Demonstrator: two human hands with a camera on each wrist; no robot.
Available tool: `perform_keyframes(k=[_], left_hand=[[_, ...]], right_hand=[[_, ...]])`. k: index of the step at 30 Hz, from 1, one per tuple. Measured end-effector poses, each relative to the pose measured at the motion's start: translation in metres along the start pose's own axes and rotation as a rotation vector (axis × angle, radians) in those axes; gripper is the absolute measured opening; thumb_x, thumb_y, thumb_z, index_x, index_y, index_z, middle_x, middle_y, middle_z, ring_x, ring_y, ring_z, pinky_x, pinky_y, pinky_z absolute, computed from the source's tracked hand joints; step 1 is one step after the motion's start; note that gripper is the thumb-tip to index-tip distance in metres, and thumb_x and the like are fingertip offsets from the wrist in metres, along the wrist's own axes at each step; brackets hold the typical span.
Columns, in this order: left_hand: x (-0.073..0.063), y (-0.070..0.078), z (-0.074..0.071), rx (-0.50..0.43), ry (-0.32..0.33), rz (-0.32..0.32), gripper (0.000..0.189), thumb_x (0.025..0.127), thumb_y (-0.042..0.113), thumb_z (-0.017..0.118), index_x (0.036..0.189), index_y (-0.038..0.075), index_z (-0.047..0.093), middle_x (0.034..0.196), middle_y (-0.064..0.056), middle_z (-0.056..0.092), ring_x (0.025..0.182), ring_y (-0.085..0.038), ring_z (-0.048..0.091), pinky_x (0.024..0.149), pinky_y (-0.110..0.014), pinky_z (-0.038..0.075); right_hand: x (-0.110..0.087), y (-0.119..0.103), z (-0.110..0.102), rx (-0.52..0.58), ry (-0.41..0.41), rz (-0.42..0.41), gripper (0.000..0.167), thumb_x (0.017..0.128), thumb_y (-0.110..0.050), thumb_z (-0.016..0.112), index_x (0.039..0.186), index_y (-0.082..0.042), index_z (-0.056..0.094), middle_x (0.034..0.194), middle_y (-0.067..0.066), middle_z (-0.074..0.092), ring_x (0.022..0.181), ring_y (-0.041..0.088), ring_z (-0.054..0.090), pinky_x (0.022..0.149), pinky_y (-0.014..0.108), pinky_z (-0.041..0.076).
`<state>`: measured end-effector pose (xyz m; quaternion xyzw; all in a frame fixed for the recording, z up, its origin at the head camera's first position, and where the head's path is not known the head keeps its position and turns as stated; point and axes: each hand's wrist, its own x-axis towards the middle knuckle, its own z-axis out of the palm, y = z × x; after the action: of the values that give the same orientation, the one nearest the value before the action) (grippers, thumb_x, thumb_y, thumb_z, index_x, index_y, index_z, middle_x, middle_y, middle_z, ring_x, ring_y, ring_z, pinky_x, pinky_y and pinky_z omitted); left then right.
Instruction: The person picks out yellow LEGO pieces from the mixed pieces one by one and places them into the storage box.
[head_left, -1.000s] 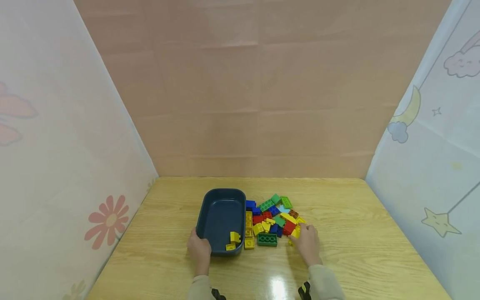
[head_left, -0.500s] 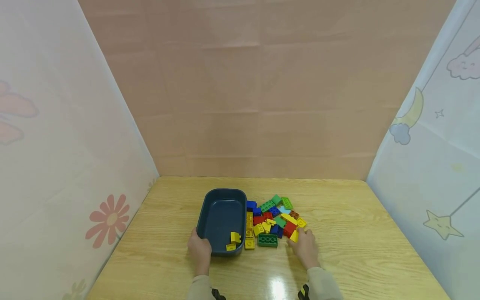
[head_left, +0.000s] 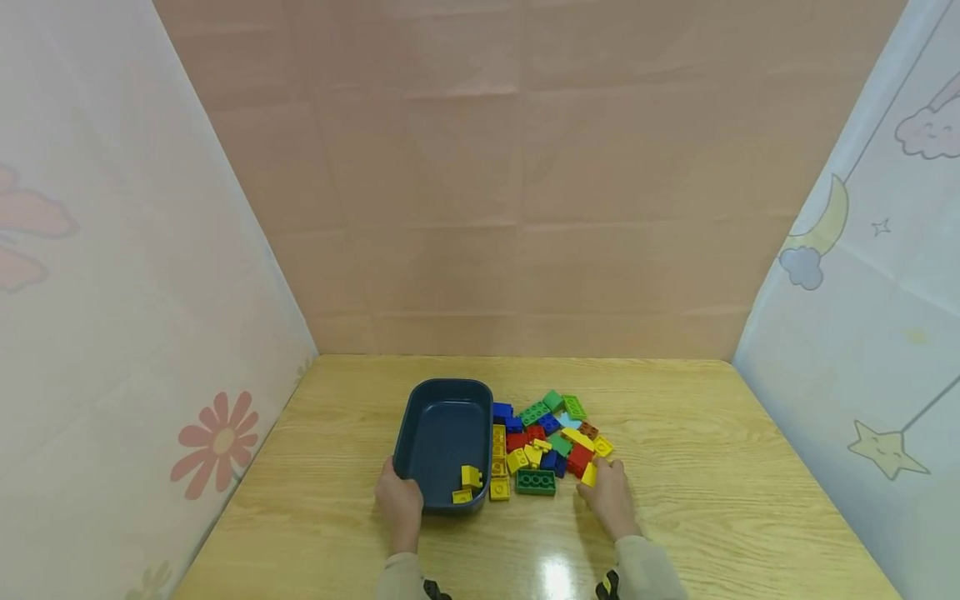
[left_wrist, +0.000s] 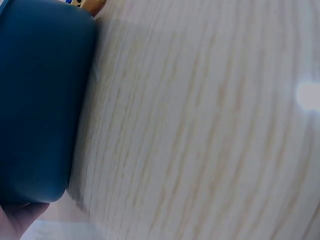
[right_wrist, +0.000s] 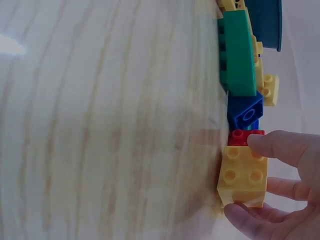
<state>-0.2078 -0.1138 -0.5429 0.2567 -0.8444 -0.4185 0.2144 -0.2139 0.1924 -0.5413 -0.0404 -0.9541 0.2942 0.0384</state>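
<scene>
A dark blue plastic tray [head_left: 442, 425] stands on the table, two yellow bricks [head_left: 470, 477] lying at its near right end. My left hand [head_left: 398, 506] grips the tray's near left rim; the left wrist view shows the tray's side wall [left_wrist: 45, 100] and part of the thumb area. At the near right of a loose brick pile, my right hand [head_left: 611, 502] pinches a yellow brick [right_wrist: 243, 175] between its fingers. That brick's studs face the right wrist camera. Beside it sit a red brick [right_wrist: 239, 137] and a blue brick [right_wrist: 246, 111].
Several red, blue, green and yellow bricks spread right of the tray, among them a dark green brick [head_left: 536, 482] and a flat yellow brick [head_left: 603, 446]. Yellow bricks [head_left: 498, 442] line the tray's right wall. Bare wooden table [head_left: 712, 467] extends to the right.
My right hand has drawn slightly nearer and closed on the yellow brick, uncovering the flat yellow brick behind it. The left hand and tray stay put.
</scene>
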Motion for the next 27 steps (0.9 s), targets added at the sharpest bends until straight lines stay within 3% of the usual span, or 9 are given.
perform_keyframes(k=[15,27], left_hand=[[0.002,-0.003,0.003,0.011,0.006,0.006,0.043,0.073,-0.014,0.045,0.115,-0.013,0.051,0.107,-0.032,0.054,0.095,-0.046,0.053,0.073,-0.053,0.043],[-0.001,-0.001,0.000,-0.017,0.007,0.023,0.042,0.074,-0.016,0.043,0.115,-0.014,0.050,0.105,-0.033,0.054,0.090,-0.047,0.054,0.065,-0.051,0.046]], right_hand=[[-0.003,-0.028,-0.018,-0.041,0.071,-0.058,0.051,0.073,-0.016,0.070,0.108,0.017,0.052,0.094,0.025,0.047,0.079,0.029,0.049,0.070,0.043,0.045],[-0.006,-0.046,-0.021,0.027,0.202,-0.252,0.048,0.070,0.002,0.071,0.112,0.012,0.051,0.102,0.026,0.045,0.089,0.036,0.050,0.070,0.042,0.047]])
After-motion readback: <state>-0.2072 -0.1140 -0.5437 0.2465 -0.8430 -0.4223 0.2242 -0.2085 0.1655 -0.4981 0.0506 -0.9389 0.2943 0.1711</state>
